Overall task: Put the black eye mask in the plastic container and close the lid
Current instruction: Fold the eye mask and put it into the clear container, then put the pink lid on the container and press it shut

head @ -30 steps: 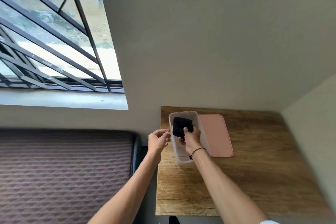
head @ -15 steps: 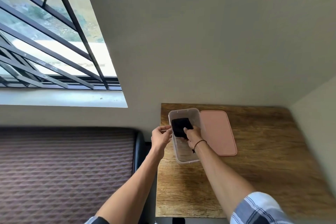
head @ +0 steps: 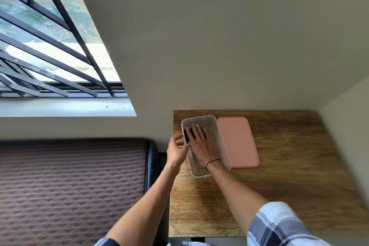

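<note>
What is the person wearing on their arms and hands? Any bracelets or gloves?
No gloves: both hands are bare. The right hand has a thin black band around its wrist, like a hair tie or cord bracelet. The right arm has a short blue-and-white checked sleeve near the bottom edge. The left hand wears nothing on its wrist; only a small corner of cloth shows at that arm's bottom end.

eye mask: mostly under right hand | sleeve: cut off

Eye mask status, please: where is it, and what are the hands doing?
Right hand flat, pressing eye mask down inside container. Left hand open at container's left wall. Pink lid off, lying alongside on table. Nothing in the way.
</note>
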